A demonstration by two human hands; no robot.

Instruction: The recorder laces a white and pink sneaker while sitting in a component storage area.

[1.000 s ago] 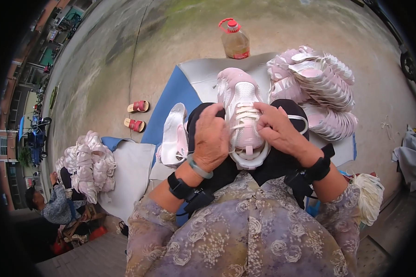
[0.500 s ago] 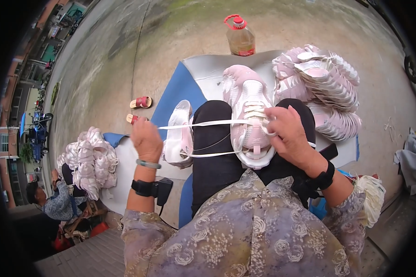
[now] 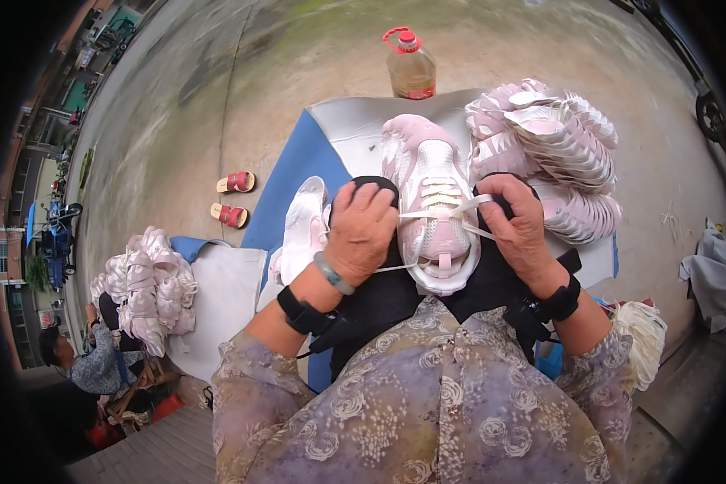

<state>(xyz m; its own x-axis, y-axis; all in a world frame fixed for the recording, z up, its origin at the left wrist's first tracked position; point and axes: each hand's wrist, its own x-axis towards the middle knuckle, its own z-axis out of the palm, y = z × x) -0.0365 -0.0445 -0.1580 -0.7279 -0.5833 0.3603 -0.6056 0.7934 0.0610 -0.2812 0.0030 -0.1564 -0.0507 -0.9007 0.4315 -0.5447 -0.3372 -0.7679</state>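
From my end, the pink-and-white shoe [image 3: 433, 157] sits between 2 black-trousered legs [image 3: 389, 302], its underside hidden. The right hand [image 3: 518, 226] pinches white lace [image 3: 462, 208] between thumb and finger; the left hand [image 3: 360, 234] is curled closed on another stretch, fingertips hidden. Right, stacked uppers [image 3: 558, 137] overlap uncountably. Far left, a small seated person [image 3: 97, 365] merges into shadow.

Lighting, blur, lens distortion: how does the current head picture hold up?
Head view: soft, even light, no hard shadows or strong glare; head view, centre: pink-and-white sneaker, left hand and right hand fairly sharp; head view, rim: black corners, and buildings at the left tip sideways.
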